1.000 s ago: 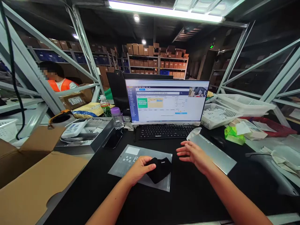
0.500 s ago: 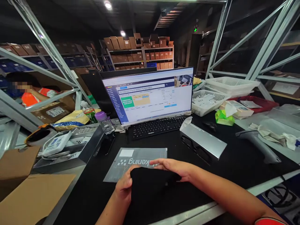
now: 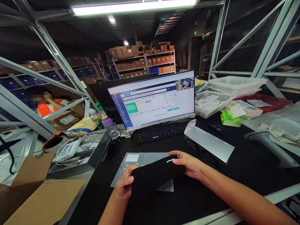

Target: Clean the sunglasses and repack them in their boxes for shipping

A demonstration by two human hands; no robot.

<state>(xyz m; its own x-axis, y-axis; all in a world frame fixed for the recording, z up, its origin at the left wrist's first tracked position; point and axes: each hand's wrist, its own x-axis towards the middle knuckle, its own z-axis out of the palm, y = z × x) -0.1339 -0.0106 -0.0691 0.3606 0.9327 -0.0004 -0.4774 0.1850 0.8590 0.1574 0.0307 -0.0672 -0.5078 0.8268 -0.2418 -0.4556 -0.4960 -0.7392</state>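
A black garment [image 3: 156,179] with a small white logo is stretched between both my hands above the black desk [image 3: 239,162]. My left hand [image 3: 123,186] grips its left edge, fingers curled round the cloth. My right hand [image 3: 187,164] pinches its upper right corner near the logo. Under the garment lies a flat grey plastic bag [image 3: 136,160] with white print. Behind it stand a black keyboard [image 3: 161,132] and a lit monitor [image 3: 153,100].
A silver box [image 3: 209,143] lies right of my hands. White baskets [image 3: 231,86], a red tray and a green wrapper [image 3: 231,119] are at the far right. A metal tray [image 3: 93,150], bottles and cardboard flaps [image 3: 39,193] are on the left. A person in an orange vest [image 3: 48,106] works behind the rack.
My right hand came over and took hold of the black garment. Both hands lifted it off the bag and spread it out, showing the logo.
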